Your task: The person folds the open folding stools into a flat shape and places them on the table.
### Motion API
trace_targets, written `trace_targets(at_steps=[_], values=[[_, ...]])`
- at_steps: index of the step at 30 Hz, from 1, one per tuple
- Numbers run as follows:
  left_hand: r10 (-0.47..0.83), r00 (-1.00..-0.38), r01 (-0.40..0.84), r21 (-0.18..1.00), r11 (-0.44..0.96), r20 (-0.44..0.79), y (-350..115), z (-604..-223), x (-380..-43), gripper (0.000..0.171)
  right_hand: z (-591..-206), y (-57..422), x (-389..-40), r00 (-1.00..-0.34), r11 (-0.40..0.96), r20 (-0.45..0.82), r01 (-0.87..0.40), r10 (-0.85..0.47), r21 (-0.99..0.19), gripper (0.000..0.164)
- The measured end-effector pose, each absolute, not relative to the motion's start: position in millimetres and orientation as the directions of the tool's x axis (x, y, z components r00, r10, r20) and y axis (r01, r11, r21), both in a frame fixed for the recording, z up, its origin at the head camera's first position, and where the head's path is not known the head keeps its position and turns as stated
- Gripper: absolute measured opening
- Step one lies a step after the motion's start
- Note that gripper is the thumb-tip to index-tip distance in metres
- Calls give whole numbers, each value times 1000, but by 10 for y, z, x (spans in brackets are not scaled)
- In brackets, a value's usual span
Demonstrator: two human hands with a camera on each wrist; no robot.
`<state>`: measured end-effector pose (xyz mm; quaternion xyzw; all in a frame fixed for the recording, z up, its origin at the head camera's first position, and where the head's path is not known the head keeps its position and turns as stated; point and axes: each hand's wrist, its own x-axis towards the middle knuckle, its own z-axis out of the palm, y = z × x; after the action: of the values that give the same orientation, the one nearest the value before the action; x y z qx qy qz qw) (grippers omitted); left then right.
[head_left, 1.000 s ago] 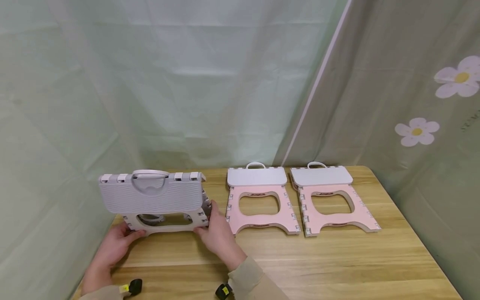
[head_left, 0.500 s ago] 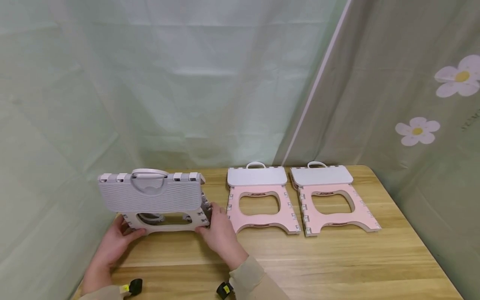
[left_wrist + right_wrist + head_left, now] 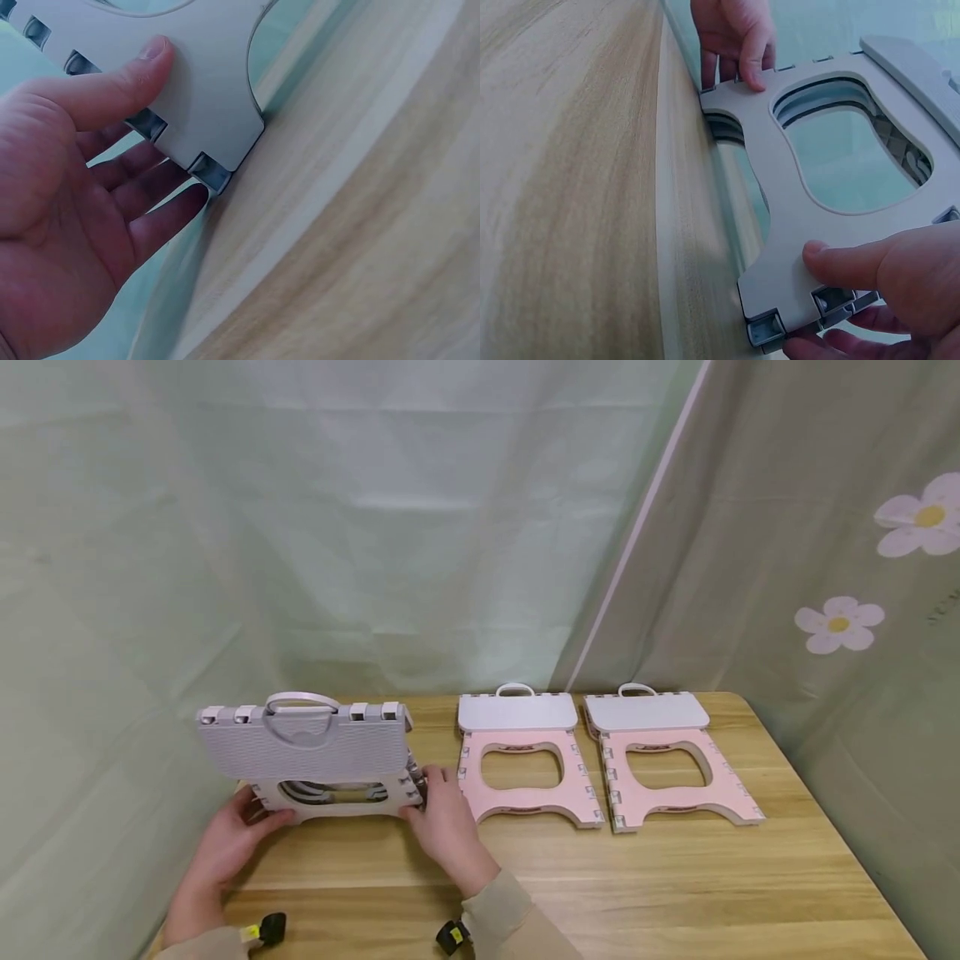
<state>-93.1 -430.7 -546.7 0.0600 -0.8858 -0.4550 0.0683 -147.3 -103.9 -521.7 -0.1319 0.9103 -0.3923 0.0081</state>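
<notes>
At the left of the table, a grey folding stool [image 3: 300, 756] stands on its legs, its ribbed seat panel hanging folded down over the front leg panel and its carry handle on top. My left hand [image 3: 236, 839] grips the lower left side edge. In the left wrist view, that hand's thumb [image 3: 154, 64] lies on the leg panel [image 3: 202, 90], with fingers behind the edge. My right hand [image 3: 450, 828] holds the lower right side; in the right wrist view its thumb [image 3: 840, 259] presses the panel's face while its fingers curl behind, partly hidden.
Two pink folding stools with white tops, the nearer one [image 3: 472, 793] and the farther one [image 3: 622, 793], lie flat to the right. The wooden table [image 3: 637, 893] meets hanging curtains [image 3: 450, 527] at the back and sides.
The grey stool tilts slightly, and more of its inside shows through the opening. My right hand has shifted a little to the right. The pink stools stay put.
</notes>
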Motion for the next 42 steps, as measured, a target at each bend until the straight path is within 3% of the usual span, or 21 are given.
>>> trace_targets(at_steps=[8,14,25,31,37,42], values=[[-176,-981,-35,811,584,85,-4284,-5491,-920,60,-5232,-996,-1471,-958,665,131,-271,-254,-696,38],[-198,-977,-51,816,575,79,-4267,-5508,-917,55,-5254,-971,-1486,-954,657,158,-291,-255,-696,30],[-209,-968,-25,780,626,137,-4232,-5412,-932,44,-5227,-905,-1528,-947,598,119,-282,-297,-750,27],[-175,-975,25,849,528,138,-4205,-5265,-899,45,-5184,-866,-1530,-945,482,51,-211,-324,-850,30],[-170,-983,-21,883,470,68,-4189,-5103,-853,48,-5162,-835,-1525,-930,333,-27,-104,-367,-937,30],[-161,-987,-97,877,471,-22,-4198,-5028,-841,55,-5149,-821,-1546,-923,287,-53,-64,-381,-956,35]])
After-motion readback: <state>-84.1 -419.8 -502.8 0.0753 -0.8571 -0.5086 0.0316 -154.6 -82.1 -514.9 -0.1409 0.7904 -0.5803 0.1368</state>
